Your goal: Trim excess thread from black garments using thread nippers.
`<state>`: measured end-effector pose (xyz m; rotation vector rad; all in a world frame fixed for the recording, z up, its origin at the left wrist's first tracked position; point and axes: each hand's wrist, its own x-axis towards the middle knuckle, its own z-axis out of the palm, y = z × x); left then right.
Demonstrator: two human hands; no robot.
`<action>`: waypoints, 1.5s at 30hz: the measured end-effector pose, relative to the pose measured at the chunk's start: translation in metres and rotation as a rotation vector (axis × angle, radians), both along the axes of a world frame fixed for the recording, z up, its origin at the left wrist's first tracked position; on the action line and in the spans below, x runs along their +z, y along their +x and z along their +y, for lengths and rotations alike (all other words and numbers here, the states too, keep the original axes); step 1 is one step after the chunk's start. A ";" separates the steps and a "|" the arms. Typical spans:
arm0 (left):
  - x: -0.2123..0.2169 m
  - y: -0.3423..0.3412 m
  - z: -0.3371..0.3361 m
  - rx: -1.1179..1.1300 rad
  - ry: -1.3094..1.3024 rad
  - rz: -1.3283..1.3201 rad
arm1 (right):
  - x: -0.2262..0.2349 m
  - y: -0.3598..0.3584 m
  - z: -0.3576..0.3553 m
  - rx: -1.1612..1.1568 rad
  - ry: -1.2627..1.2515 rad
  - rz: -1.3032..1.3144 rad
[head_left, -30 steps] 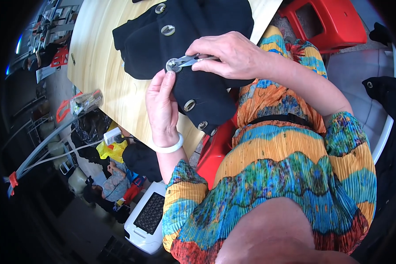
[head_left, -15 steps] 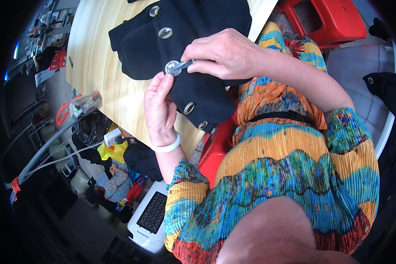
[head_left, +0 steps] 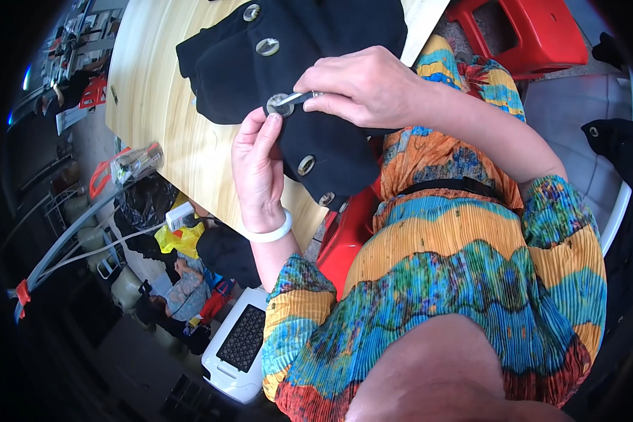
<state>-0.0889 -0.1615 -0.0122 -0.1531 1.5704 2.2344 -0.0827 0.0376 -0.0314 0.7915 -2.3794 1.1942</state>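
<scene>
1 black garment (head_left: 239, 84) is laid partly on 1 wooden bench (head_left: 148, 84), with 6 round buttons (head_left: 267, 47) visible along it. Its edge at 1 button is pinched by the left hand (head_left: 257, 169), thumb uppermost. 1 small metal tool (head_left: 288, 100) is gripped by the right hand (head_left: 369, 88), its tip held at that button. 1 white bangle (head_left: 269, 233) is worn on the left wrist.

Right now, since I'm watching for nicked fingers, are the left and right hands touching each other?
Apart. The head view shows a plain gap, with black cloth visible between the left hand and the right hand.
</scene>
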 end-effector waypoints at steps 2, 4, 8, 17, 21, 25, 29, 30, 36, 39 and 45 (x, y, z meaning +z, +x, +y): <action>-0.006 0.001 -0.004 0.011 0.014 0.003 | 0.001 0.000 0.000 -0.015 -0.191 -0.016; -0.010 0.001 -0.007 -0.033 0.112 -0.028 | 0.002 -0.001 0.003 -0.048 -0.296 -0.148; -0.024 -0.002 -0.014 -0.139 0.481 -0.148 | -0.001 0.001 0.006 -0.079 -0.378 -0.225; -0.039 -0.006 -0.019 -0.203 0.744 -0.197 | -0.003 0.007 0.003 -0.042 -0.363 -0.262; -0.033 -0.011 -0.011 -0.137 0.671 -0.232 | -0.001 0.007 -0.006 -0.029 -0.396 -0.323; -0.012 -0.028 0.003 0.017 0.382 -0.058 | 0.003 -0.001 -0.010 -0.053 -0.447 -0.293; 0.005 -0.065 0.003 0.079 0.151 0.257 | -0.005 -0.015 -0.019 -0.112 -0.538 -0.226; 0.005 -0.073 0.007 0.119 -0.075 0.277 | -0.010 -0.019 -0.020 -0.123 -0.481 -0.246; -0.029 -0.051 -0.003 0.405 -0.730 0.712 | -0.026 -0.023 -0.010 -0.124 -0.424 -0.478; -0.028 -0.014 -0.003 0.474 -0.808 0.718 | -0.027 -0.023 -0.005 -0.132 -0.412 -0.507; -0.036 0.044 -0.004 0.326 -0.952 0.908 | -0.029 -0.023 -0.011 -0.111 -0.408 -0.478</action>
